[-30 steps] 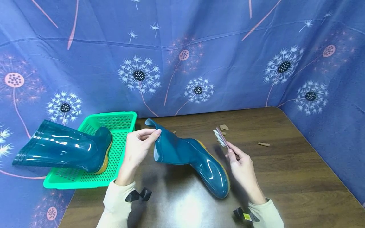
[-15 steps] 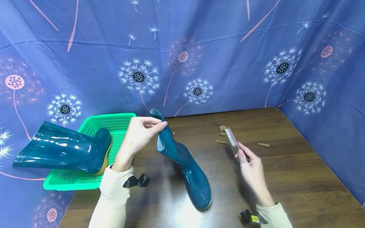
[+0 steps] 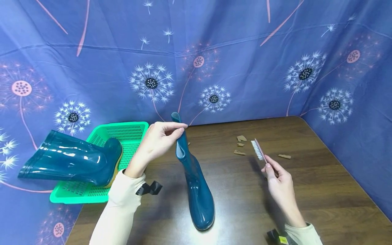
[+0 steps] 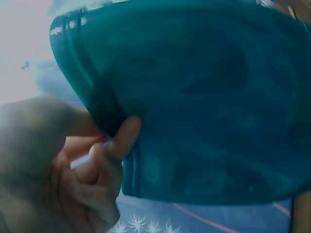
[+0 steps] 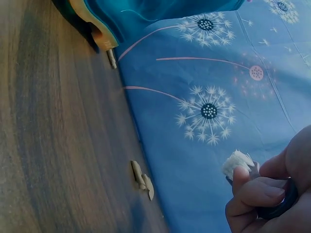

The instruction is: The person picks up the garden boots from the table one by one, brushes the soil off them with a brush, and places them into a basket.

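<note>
Thumb and fingers of my left hand pinch the top edge of a glossy teal rubber boot. The boot stands upright on the table, its toe facing the front edge. In the left wrist view the boot's shaft fills most of the frame, gripped at its rim. Off to the right, my right hand holds a small scrub brush by its pinkish handle. Its white bristles face left, apart from the boot. The right wrist view shows the bristles beyond the fingers.
A green plastic basket at the left carries a second teal boot on its side, shaft overhanging. Several brown crumbs lie on the table, among them a flat piece and a stick-like piece. A blue patterned cloth hangs behind.
The boot has turned, its toe swinging from the right toward the front. My left hand has moved up and right with its rim. My right hand has shifted right with the brush.
</note>
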Tool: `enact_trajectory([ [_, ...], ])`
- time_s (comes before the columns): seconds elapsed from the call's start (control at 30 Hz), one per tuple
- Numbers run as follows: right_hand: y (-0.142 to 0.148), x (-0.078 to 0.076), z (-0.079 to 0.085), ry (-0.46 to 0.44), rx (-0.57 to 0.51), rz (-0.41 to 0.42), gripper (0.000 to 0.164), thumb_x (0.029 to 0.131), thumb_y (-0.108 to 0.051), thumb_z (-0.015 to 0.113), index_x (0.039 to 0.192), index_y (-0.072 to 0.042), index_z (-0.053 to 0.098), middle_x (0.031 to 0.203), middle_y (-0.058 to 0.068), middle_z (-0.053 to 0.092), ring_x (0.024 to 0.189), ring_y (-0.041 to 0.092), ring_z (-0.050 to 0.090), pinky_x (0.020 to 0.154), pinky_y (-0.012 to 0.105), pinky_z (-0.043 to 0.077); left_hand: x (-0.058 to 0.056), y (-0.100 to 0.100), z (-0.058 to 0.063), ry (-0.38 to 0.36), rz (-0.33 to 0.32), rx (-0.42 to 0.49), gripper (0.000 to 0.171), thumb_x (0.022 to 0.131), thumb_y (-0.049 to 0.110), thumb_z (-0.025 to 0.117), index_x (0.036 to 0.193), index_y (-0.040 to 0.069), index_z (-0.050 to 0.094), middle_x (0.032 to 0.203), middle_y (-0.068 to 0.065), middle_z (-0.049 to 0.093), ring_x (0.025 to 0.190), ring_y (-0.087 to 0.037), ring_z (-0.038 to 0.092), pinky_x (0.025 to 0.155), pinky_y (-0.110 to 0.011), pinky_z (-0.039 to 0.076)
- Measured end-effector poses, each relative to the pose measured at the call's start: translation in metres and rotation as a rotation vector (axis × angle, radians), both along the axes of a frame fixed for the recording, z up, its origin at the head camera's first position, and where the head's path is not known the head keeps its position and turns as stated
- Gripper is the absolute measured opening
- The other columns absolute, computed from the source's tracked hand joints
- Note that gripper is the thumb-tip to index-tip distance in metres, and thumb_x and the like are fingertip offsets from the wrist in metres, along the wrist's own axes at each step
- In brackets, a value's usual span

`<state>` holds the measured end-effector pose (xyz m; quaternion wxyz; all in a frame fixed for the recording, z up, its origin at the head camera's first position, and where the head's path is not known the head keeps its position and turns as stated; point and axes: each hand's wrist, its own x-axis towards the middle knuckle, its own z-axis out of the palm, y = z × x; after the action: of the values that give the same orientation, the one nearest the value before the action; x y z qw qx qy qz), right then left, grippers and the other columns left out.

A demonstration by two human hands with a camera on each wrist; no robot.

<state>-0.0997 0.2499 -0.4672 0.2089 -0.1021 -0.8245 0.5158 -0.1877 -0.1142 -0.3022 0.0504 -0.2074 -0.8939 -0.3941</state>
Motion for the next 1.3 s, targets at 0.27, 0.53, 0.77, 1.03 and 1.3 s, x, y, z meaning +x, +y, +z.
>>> enact_trajectory([
  [0.27,0.003,0.004,-0.004,-0.008,-0.004,-0.009,0.037,0.111,-0.013,0.055,0.146,-0.004,0.064,0.084,-0.024,0.064,0.068,0.001,0.048,0.056,0.024,0.037,-0.001,-0.009,0.001,0.026,-0.148,-0.122,0.048,0.101,0.010,0.047,0.133,0.031,0.076,0.063,0.006,0.039,0.052,-0.014,0.034,0.053,-0.031,0.030],
  [0.53,0.002,0.005,-0.003,0.001,0.001,-0.007,0.037,0.110,-0.013,0.055,0.145,-0.004,0.065,0.083,-0.026,0.064,0.063,0.003,0.043,0.056,0.025,0.035,0.001,-0.004,-0.007,0.379,-0.165,-0.266,0.023,0.104,0.016,0.071,0.122,0.027,0.081,0.119,0.000,0.059,0.074,-0.013,0.054,0.063,-0.031,0.045],
  [0.77,-0.004,0.006,0.000,0.030,0.009,-0.002,0.036,0.110,-0.010,0.056,0.143,-0.003,0.066,0.083,-0.021,0.066,0.068,0.002,0.050,0.059,0.022,0.038,-0.003,0.001,-0.010,0.626,-0.124,-0.306,0.017,0.104,0.016,0.071,0.114,0.024,0.081,0.121,0.007,0.076,0.069,-0.011,0.067,0.049,-0.027,0.040],
  [1.03,-0.016,0.006,0.005,0.067,-0.020,0.019,0.035,0.109,-0.008,0.056,0.142,-0.004,0.068,0.082,-0.020,0.066,0.060,0.003,0.042,0.055,0.025,0.036,0.001,0.000,-0.009,0.671,0.022,-0.314,0.009,0.099,0.024,0.077,0.106,0.024,0.084,0.101,0.009,0.082,0.075,-0.014,0.076,0.048,-0.031,0.045],
  [1.3,-0.022,0.003,0.007,0.082,-0.016,0.057,0.035,0.109,-0.007,0.056,0.142,-0.004,0.068,0.083,-0.018,0.066,0.057,0.004,0.039,0.052,0.027,0.034,0.008,-0.005,0.000,0.649,0.063,-0.312,0.007,0.097,0.023,0.080,0.101,0.023,0.086,0.095,0.006,0.082,0.073,-0.018,0.074,0.047,-0.031,0.044],
])
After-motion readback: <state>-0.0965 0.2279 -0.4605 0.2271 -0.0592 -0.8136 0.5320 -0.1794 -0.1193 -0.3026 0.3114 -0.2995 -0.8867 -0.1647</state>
